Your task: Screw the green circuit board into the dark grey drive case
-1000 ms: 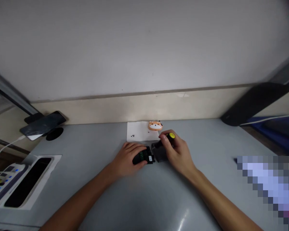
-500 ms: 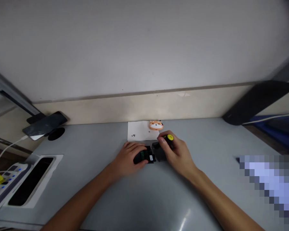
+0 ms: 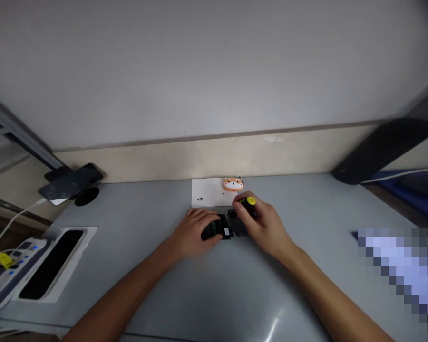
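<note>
My left hand (image 3: 196,232) lies on the grey desk with its fingers and thumb closed around a small black device (image 3: 223,232). Green circuit board and a small white label show on the device, and the rest is under my fingers. My right hand (image 3: 264,221) grips a black screwdriver with a yellow end cap (image 3: 251,201); its tip is hidden. Below that hand, just right of the device, a dark flat part (image 3: 238,229) is partly covered. Behind my hands lies a white sheet of paper (image 3: 210,187) bearing several tiny dark screws (image 3: 200,199).
An orange fox-faced case (image 3: 233,184) rests at the paper's right edge. On the left are a phone on a stand (image 3: 71,183), another phone on white paper (image 3: 52,266) and a power strip (image 3: 19,266) with cables. A black cylinder (image 3: 374,152) stands back right, beyond a blurred-out patch (image 3: 403,270).
The whole view has shifted slightly, with things on the desk appearing a little further right. Both hands keep their grips, with little visible movement relative to the device.
</note>
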Demonstrator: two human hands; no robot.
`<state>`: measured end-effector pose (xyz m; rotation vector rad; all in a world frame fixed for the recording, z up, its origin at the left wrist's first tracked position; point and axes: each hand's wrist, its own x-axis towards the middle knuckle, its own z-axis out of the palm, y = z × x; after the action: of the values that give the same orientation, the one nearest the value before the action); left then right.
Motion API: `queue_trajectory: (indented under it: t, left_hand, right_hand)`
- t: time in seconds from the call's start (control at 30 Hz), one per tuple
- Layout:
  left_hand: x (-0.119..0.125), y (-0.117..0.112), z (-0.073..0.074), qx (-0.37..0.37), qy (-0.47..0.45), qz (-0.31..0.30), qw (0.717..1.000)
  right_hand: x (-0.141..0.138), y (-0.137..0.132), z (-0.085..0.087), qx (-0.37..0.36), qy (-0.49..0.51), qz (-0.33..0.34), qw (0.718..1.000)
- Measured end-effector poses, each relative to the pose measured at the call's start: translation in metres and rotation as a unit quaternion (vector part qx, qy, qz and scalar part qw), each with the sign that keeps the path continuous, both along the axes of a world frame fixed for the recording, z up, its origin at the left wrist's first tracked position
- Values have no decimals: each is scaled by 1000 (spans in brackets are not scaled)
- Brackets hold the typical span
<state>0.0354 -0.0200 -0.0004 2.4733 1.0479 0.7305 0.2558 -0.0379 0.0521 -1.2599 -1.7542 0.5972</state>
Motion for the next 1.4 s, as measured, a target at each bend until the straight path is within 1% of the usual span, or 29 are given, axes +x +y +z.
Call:
queue_trajectory:
  t: [0.13,0.2,0.33,0.43,0.5,0.57,0.67,0.73,0.87,0.93,1.0,1.07,1.13,1.23,1.3,1.4]
  left_hand:
    - [0,-1,1,-1,-1,-4,1000]
    - [0,-1,1,-1,-1,-5,1000]
    - [0,0,-1,6,-4,-6,1000]
    - [0,0,-1,7,-6,-10,1000]
    - [0,0,-1,7,-4,-10,1000]
    - [0,1,-1,6,-1,-12,1000]
    - [-1,1,-1,2,4,-14,1000]
    - [-1,1,-2,-3,8,-12,1000]
    - [-1,0,-1,-4,7,-11,1000]
    - [-1,0,-1,-1,6,-10,1000]
    - [-1,0,0,2,7,-9,1000]
    - [-1,1,0,3,10,-12,1000]
    - [-1,1,0,4,9,-14,1000]
    - [-1,2,-1,8,3,-8,1000]
    - [0,2,-2,12,-3,-1,1000]
    - [0,2,-3,15,-6,3,1000]
  right_hand:
    - [-3,2,4,0,6,20,1000]
    - [-3,5,8,-1,-7,41,999]
    - [-1,19,19,-8,-54,101,993]
    - [-2,30,25,-11,-81,119,989]
    - [-3,34,26,-20,-77,123,989]
    - [-5,35,24,-24,-48,122,991]
    - [-8,33,17,-10,12,109,994]
    - [-10,31,9,6,42,76,996]
    - [-15,30,-8,35,95,-10,995]
    - [-18,30,-13,40,106,-40,993]
    - [-19,29,-14,40,103,-56,992]
    - [-20,28,-11,40,100,-51,993]
    - [-21,27,-7,47,108,-28,993]
    - [-23,26,-2,38,153,7,988]
    - [-25,26,0,5,204,9,979]
    - [-27,26,0,-58,280,19,958]
